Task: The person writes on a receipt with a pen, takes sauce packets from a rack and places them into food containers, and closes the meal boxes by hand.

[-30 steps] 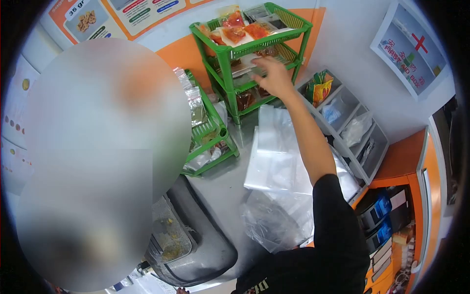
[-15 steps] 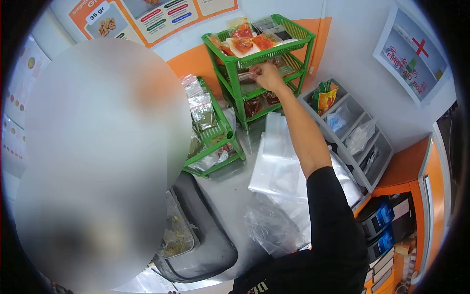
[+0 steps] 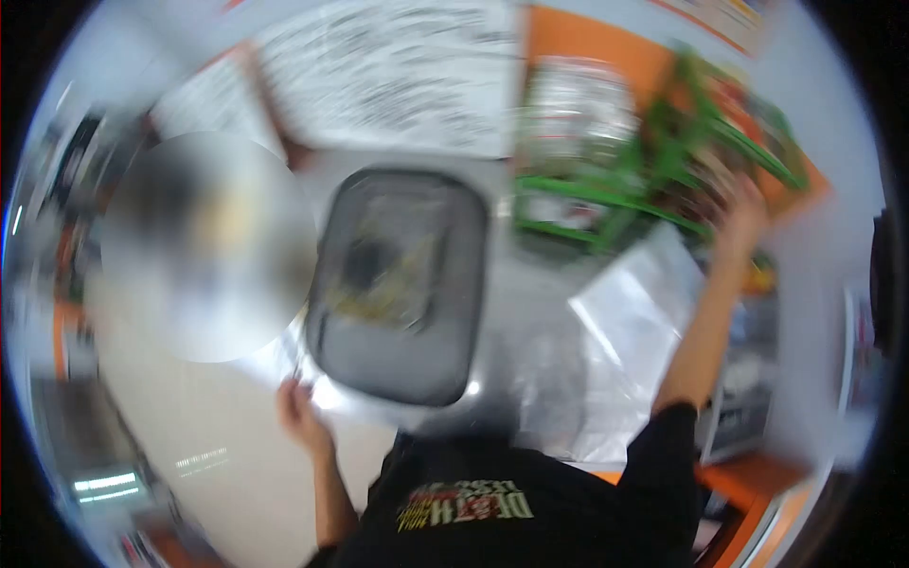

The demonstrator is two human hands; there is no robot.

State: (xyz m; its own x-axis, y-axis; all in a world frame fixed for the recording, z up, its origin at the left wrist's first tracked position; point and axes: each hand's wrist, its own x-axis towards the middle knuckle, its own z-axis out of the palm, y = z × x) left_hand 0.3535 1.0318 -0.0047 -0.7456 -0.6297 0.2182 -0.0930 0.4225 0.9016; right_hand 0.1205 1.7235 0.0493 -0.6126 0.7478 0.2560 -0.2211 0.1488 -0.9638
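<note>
My right hand (image 3: 743, 210) is reaching to the green tiered rack (image 3: 696, 90), its fingers smeared by motion at the lower shelves. Whether it grips one of the packets there does not show. Down at the left, my left hand (image 3: 298, 412) is beside the front edge of the metal table (image 3: 516, 284), close to a pale, shiny sheet. Its fingers are too blurred to read. On the table between my arms lies a dark grey tray (image 3: 454, 350), with a clear plastic container (image 3: 412, 270) in it that holds yellowish bits and something dark.
Clear plastic bags (image 3: 634, 312) are spread left of my right forearm. A green basket (image 3: 568, 180) of clear packets stands beside the rack. White sheets with writing (image 3: 398, 76) hang behind the tray. Grey bins (image 3: 748, 393) stand at the right.
The view has swung left and down, bringing my left hand and the whole tray into sight. My right hand is still at the rack. The image is now blurred.
</note>
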